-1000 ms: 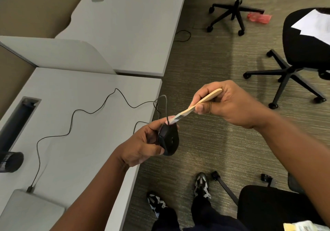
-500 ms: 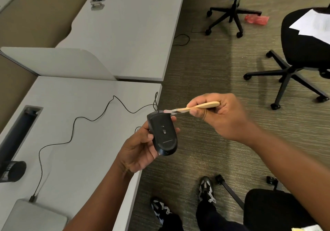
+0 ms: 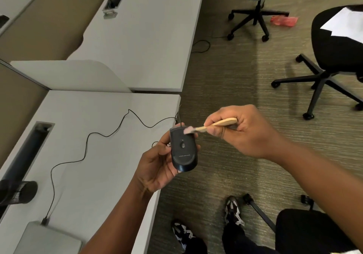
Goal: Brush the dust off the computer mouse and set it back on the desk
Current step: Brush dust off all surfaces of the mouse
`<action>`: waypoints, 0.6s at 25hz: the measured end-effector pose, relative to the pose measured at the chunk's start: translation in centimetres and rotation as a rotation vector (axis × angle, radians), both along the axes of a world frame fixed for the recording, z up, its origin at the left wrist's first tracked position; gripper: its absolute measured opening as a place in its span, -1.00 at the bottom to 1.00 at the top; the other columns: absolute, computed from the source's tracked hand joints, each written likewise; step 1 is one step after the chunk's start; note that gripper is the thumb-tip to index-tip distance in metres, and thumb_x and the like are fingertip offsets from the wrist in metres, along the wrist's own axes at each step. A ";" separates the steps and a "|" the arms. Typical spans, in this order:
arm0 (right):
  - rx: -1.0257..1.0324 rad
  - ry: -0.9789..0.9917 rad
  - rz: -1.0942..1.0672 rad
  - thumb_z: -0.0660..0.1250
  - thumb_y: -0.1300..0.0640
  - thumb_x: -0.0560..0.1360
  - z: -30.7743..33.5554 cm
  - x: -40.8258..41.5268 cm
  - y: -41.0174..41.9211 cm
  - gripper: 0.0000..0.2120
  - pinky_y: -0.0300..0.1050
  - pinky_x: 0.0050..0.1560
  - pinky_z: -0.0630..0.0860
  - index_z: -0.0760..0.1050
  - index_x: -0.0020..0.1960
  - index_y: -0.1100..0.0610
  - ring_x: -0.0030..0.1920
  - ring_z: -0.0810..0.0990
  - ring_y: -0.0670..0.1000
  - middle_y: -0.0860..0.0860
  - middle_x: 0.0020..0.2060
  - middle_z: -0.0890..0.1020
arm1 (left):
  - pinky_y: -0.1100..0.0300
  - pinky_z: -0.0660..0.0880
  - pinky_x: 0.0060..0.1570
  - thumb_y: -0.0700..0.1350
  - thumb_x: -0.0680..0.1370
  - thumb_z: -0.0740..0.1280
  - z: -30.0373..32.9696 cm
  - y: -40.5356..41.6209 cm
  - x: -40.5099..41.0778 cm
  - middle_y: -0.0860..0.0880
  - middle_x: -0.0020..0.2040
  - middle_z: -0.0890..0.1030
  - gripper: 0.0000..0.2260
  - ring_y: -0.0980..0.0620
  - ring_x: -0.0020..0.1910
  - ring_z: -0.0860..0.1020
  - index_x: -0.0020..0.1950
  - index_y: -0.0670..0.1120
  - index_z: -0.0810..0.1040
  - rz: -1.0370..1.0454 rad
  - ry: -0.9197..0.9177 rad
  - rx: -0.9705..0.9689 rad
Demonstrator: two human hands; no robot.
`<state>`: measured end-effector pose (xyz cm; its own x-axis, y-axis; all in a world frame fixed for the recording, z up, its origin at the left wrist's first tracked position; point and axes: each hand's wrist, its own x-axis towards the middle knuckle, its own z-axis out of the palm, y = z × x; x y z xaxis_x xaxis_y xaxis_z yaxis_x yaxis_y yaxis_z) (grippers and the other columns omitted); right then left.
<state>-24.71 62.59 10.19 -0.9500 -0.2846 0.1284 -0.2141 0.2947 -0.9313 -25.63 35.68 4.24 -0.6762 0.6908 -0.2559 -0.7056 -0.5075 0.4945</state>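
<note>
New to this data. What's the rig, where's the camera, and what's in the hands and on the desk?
There is no robot. A person works with bare hands, and one wide-angle camera worn on the head looks forward and down, so the arms come in from the bottom of the picture.

The left hand holds a black computer mouse up off the desk, with what appears to be its underside facing the camera. The right hand pinches a small wooden-handled brush, whose bristles touch the mouse's cable end.

On the grey desk lie the mouse's thin black cable, which runs to a grey laptop at the near corner, and a dark cylinder at the left edge.

Office chairs stand on the carpet to the right.
</note>
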 end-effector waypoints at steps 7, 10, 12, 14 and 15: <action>-0.096 -0.013 -0.074 0.47 0.16 0.56 -0.1 0.0 -0.1 -0.93 -0.30 -0.29 0.47 0.73 0.02 0.06 -0.29 0.62 -0.11 -0.09 -0.23 0.71 | -0.09 0.65 0.17 -0.01 0.50 0.54 0.9 0.8 0.5 -0.28 0.29 0.63 -0.53 -0.27 0.19 0.67 0.38 -0.13 0.64 0.116 -0.101 -0.178; -0.055 0.019 -0.104 0.48 0.15 0.55 -0.5 -0.5 -0.7 -0.89 -0.32 -0.18 0.54 0.72 0.07 0.06 -0.16 0.69 -0.16 -0.17 -0.15 0.72 | -0.05 0.72 -0.05 0.01 0.59 0.36 1.8 1.8 0.6 -0.28 0.18 0.66 -0.68 -0.23 0.05 0.70 0.21 -0.15 0.73 0.204 -0.239 -0.241; -0.053 0.006 -0.066 0.48 0.13 0.55 -0.9 0.1 -0.9 -0.89 -0.28 -0.16 0.56 0.72 0.06 0.06 -0.15 0.69 -0.11 -0.16 -0.16 0.72 | 0.00 0.73 -0.17 0.01 0.56 0.31 1.9 2.2 0.4 -0.28 0.11 0.69 -0.63 -0.20 -0.04 0.71 0.22 -0.17 0.71 0.269 -0.313 -0.287; -0.079 -0.031 -0.007 0.47 0.12 0.55 -1.2 0.9 -1.0 -0.90 -0.26 -0.19 0.55 0.73 0.05 0.07 -0.19 0.68 -0.08 -0.13 -0.18 0.72 | 0.02 0.72 -0.25 0.02 0.52 0.32 1.4 2.4 0.3 -0.28 0.06 0.70 -0.54 -0.17 -0.10 0.71 0.36 -0.18 0.59 0.333 -0.358 -0.329; -0.091 -0.046 0.032 0.47 0.13 0.56 -1.2 1.3 -1.1 -0.90 -0.24 -0.19 0.56 0.73 0.04 0.08 -0.19 0.68 -0.07 -0.12 -0.18 0.73 | 0.02 0.72 -0.25 0.02 0.52 0.33 1.1 2.5 0.3 -0.29 0.09 0.69 -0.48 -0.17 -0.08 0.70 0.43 -0.18 0.53 0.354 -0.371 -0.336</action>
